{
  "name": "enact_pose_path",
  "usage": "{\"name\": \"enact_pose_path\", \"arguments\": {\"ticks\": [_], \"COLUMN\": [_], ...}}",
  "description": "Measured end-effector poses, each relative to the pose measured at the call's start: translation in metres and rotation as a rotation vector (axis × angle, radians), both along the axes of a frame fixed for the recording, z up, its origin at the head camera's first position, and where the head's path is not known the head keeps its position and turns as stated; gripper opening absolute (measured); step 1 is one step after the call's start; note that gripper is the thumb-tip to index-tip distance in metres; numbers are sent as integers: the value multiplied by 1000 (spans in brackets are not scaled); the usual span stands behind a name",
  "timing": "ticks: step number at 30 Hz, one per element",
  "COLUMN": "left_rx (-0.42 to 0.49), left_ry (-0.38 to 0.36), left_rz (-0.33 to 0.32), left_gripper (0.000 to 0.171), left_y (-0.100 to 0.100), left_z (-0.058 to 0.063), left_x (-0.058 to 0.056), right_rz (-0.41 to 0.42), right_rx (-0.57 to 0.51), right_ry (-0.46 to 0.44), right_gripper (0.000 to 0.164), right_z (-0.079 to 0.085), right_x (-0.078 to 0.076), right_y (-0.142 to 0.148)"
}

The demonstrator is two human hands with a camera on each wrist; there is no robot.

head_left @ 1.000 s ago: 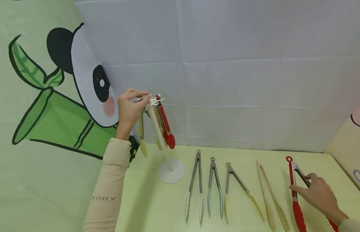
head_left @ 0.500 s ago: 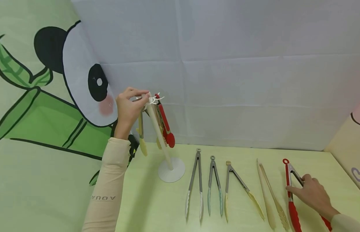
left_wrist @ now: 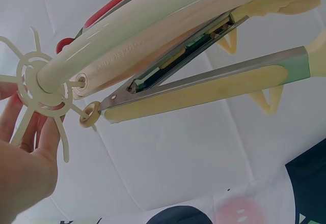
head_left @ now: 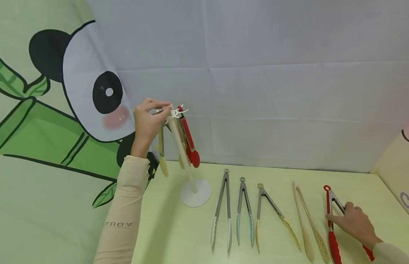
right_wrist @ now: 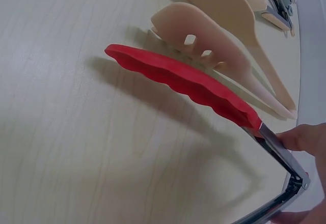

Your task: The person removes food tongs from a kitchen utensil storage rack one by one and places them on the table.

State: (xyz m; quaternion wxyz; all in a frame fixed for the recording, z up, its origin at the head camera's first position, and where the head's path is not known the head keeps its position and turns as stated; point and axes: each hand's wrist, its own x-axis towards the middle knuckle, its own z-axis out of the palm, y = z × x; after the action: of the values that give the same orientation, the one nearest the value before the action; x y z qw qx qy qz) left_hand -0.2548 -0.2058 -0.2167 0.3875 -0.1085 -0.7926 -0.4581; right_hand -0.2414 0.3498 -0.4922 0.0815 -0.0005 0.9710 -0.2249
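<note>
Nudged slightly leftward and nearer the person since a second ago are the right hand (head_left: 356, 223) and the red tongs (head_left: 334, 245); the left hand (head_left: 147, 123) stays at the utensil stand (head_left: 195, 200). It pinches the stand's top, beside the hooks (left_wrist: 63, 140) where yellow-handled tongs (left_wrist: 198, 92), a beige utensil (left_wrist: 119, 56) and red-headed tongs (head_left: 193, 158) hang. Rightward on the table (head_left: 198, 238) come white-tipped tongs (head_left: 228, 201), mint-tipped tongs (head_left: 251, 227), yellow-tipped tongs (head_left: 274, 207) and beige tongs (head_left: 308, 242). Farthest right, thumb and fingers grip across the red tongs, whose arms stand spread; whether they are fully off the table I cannot tell. Securing that grip looks like the step in hand; the next move seems to call for squeezing both arms evenly while the stand is steadied.
</note>
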Motion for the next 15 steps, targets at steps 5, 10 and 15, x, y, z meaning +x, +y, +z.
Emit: {"name": "enact_pose_path", "arguments": {"ticks": [5, 10, 15], "left_rx": [8, 20, 14], "left_ry": [-8, -30, -32], "left_rz": [-24, -44, -56], "left_gripper": [17, 18, 18], "left_y": [-8, -16, -22], "left_z": [0, 0, 1], "left_x": [7, 13, 22], "right_rz": [-34, -65, -83], "right_rx": [19, 37, 51], "right_ry": [-16, -43, -41], "right_gripper": [73, 79, 80], "right_z": [-6, -12, -20], "right_x": [21, 41, 63], "right_y": [-8, -15, -24]}}
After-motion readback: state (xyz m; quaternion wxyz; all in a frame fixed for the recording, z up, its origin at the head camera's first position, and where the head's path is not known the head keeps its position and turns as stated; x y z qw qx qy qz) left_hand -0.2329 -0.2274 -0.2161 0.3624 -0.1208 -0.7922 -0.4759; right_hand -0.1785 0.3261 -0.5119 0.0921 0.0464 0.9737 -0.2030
